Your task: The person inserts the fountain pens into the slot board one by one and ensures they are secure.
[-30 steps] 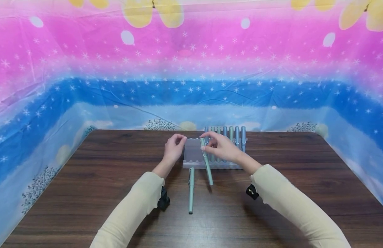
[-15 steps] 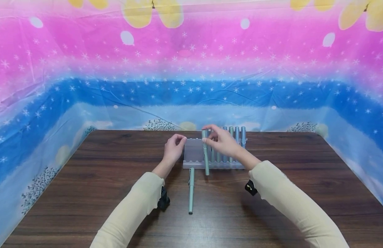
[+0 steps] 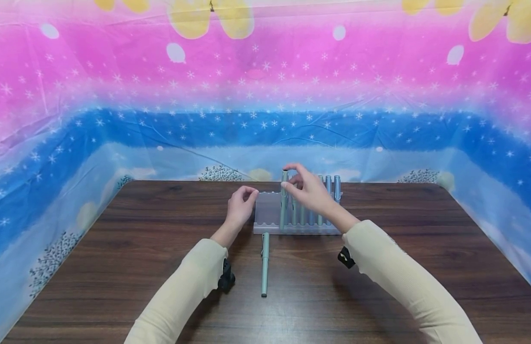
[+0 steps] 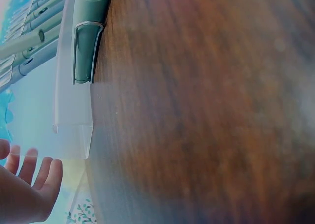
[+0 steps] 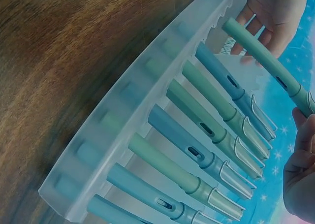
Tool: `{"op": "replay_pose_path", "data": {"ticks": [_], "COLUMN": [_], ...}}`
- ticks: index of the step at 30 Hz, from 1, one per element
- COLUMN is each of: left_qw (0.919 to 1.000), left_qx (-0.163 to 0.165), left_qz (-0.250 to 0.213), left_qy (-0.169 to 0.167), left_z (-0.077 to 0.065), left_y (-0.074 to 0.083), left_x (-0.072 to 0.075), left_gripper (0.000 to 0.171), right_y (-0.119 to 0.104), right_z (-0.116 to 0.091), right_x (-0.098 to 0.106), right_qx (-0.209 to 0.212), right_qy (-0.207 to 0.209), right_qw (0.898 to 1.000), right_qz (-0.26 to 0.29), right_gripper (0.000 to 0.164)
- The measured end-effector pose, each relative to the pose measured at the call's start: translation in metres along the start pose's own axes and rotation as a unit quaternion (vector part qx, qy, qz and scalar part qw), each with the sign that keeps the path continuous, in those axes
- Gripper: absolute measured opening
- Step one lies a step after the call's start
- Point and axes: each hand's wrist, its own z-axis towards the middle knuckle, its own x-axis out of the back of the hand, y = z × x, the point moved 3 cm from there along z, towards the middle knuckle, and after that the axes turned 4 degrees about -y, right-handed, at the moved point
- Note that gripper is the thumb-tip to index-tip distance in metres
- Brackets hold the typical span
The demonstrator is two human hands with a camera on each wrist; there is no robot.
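My right hand (image 3: 310, 193) pinches a grey-green capped fountain pen (image 3: 284, 205) by its clip end, thumb on one side and fingers on the other. The pen stands nearly upright in front of a frosted clear pen rack (image 3: 267, 210). In the right wrist view its free end (image 5: 236, 28) points toward the rack's notched ledge, beside a blue pen (image 5: 221, 71) in the row. My left hand (image 3: 241, 205) holds the rack's upper left corner between thumb and fingers; its fingers (image 4: 51, 177) show at the rack's edge in the left wrist view.
Several blue and green pens (image 3: 337, 188) stand in the rack's right part. Another green pen (image 3: 265, 265) lies on the dark wooden table (image 3: 162, 282), its clip end close to the rack's front ledge. A printed cloth (image 3: 265, 129) hangs behind the table.
My right hand has moved up and away with the pen, turning it from tilted to nearly upright at the rack. The left hand has stayed at the rack's corner.
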Motion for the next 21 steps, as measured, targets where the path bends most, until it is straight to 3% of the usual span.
{"op": "replay_pose_path", "data": {"ticks": [13, 21], "left_qw": [1.0, 1.0], "left_qx": [0.002, 0.004], "left_qz": [-0.006, -0.004], "left_qy": [-0.007, -0.004], "left_z": [-0.001, -0.001], "left_y": [0.0, 0.0], "left_x": [0.0, 0.0], "left_gripper": [0.019, 0.019], "right_y": [0.002, 0.007], "right_z": [0.001, -0.002], "right_x": [-0.004, -0.013], "right_qx": [0.053, 0.073], "right_qy": [0.059, 0.063], "right_qw": [0.995, 0.992], "right_qz": [-0.06, -0.077], "right_gripper": [0.034, 0.033]}}
